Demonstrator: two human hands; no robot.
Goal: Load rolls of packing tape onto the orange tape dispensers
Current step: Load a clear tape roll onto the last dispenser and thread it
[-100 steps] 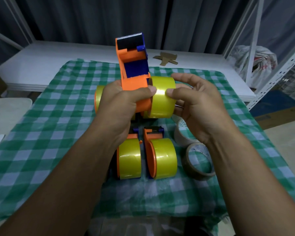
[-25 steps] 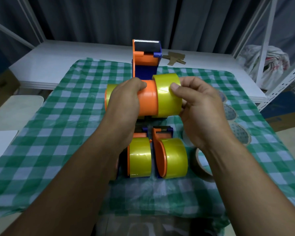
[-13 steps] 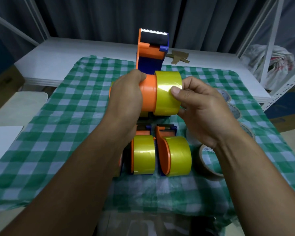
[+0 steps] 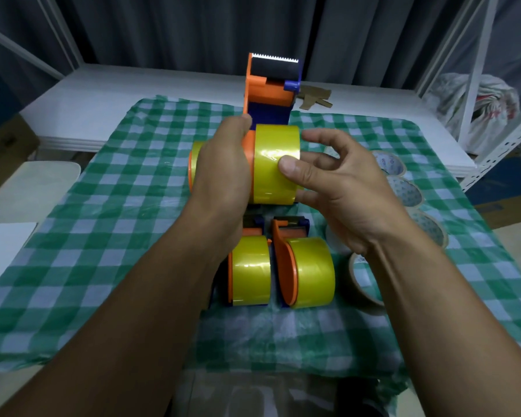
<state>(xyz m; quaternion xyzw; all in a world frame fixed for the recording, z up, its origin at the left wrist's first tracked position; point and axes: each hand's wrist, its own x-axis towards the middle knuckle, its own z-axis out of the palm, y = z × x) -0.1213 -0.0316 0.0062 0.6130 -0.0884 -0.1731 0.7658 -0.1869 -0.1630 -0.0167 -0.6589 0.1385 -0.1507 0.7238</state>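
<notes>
Just left of the left hand (image 4: 223,176), a sliver of another yellow roll (image 4: 193,164) with an orange rim peeked out. What it sat on was hidden. The left hand was curled around the orange body of the dispenser (image 4: 268,88) and held it up off the cloth (image 4: 103,236), toothed blade topmost and beyond the knuckles. The roll (image 4: 275,173) sat on the dispenser between the two hands, tight against the left hand's fingers, and it looked fully pushed on.

The right hand (image 4: 331,185) was loosely spread. Its thumb lay flat on the roll's glossy face, and its fingers fanned beside the roll's right edge rather than wrapping it. Below both hands, two loaded dispensers (image 4: 278,270) lay side by side on the cloth. Right of the right hand lay spare rolls (image 4: 403,191), with a brown roll (image 4: 363,284) under the wrist.

The roll would probably feel stiff and fairly light, and its shiny film was likely slick under a flat thumb. A pinch across its width, or fingers on the core rim, should hold it better. The dispenser looked like rigid plastic and was best held by the body low down, well away from the sharp teeth. Finding the tape's free end would likely need a fingernail.
</notes>
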